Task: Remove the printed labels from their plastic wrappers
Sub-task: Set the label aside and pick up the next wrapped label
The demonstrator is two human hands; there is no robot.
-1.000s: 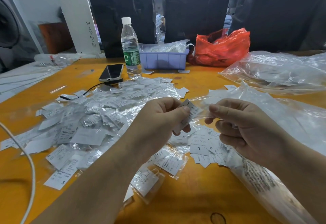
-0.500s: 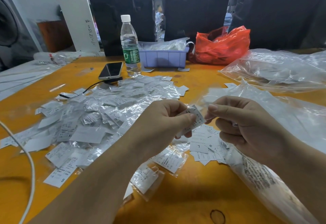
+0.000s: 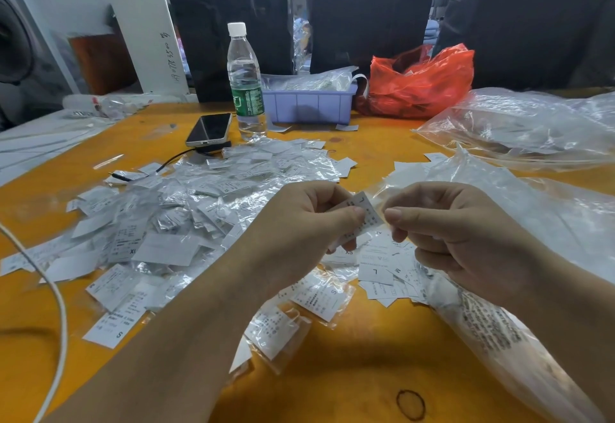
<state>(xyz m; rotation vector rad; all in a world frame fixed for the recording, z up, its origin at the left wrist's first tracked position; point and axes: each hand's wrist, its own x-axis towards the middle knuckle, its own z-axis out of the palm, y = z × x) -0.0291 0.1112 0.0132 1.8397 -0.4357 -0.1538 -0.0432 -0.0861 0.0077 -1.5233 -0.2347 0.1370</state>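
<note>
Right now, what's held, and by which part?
A wrapped label: left hand pinches its left side, right hand pinches the wrapper's right edge.

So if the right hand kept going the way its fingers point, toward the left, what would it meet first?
Most likely the printed label pinched by the left hand; the right hand has its fingertips almost on the label's edge, though depth is unclear.

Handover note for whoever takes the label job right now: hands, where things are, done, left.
Left hand: pinches a wrapped label marked L.
Right hand: grip at the wrapper's right edge; contact hard to confirm.
Bare labels: small stack on the orange table beneath the hands.
Wrapped labels: large pile to the left, a few near the left forearm.
Done: the small stack is unwrapped.
Left: the held label, then the whole pile.
</note>
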